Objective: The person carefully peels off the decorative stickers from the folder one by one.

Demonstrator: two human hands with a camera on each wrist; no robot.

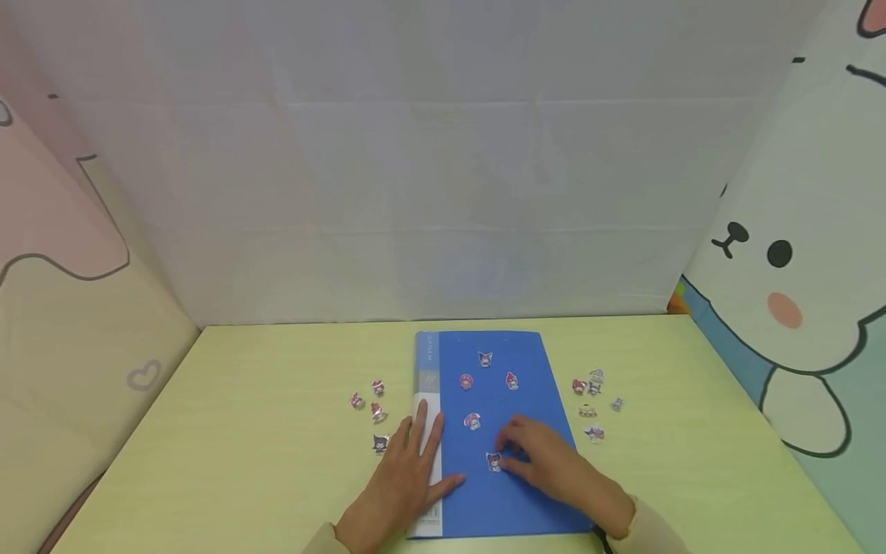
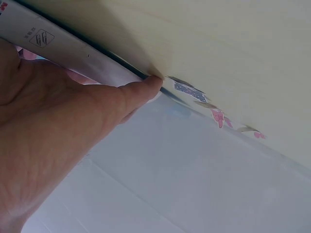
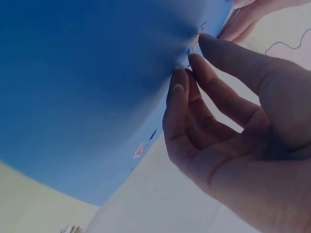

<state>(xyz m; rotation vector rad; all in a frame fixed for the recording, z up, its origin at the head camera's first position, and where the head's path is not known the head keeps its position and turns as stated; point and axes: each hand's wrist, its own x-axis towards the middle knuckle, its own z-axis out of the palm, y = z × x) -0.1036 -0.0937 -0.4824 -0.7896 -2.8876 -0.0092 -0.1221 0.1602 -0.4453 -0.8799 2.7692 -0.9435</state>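
A blue folder (image 1: 515,496) lies on the table with its pale spine strip on the left. Straight, spread fingers of my left hand (image 1: 400,481) rest on that strip, the thumb reaching onto the blue cover. In the left wrist view, the left hand (image 2: 82,104) lies along the folder's spine edge (image 2: 73,51). My right hand (image 1: 550,465) bends over the lower cover, thumb and index finger pinching the edge of a small dark-eared character sticker (image 1: 494,462). The right wrist view shows the fingertips at this sticker (image 3: 195,42), close against the cover.
Other stickers sit on the cover, among them a pink round one (image 1: 467,382) and a dark-eared one (image 1: 485,359). Several loose stickers lie left of the folder, including a dark one (image 1: 381,443). More are on the right, such as a red-and-white one (image 1: 579,387).
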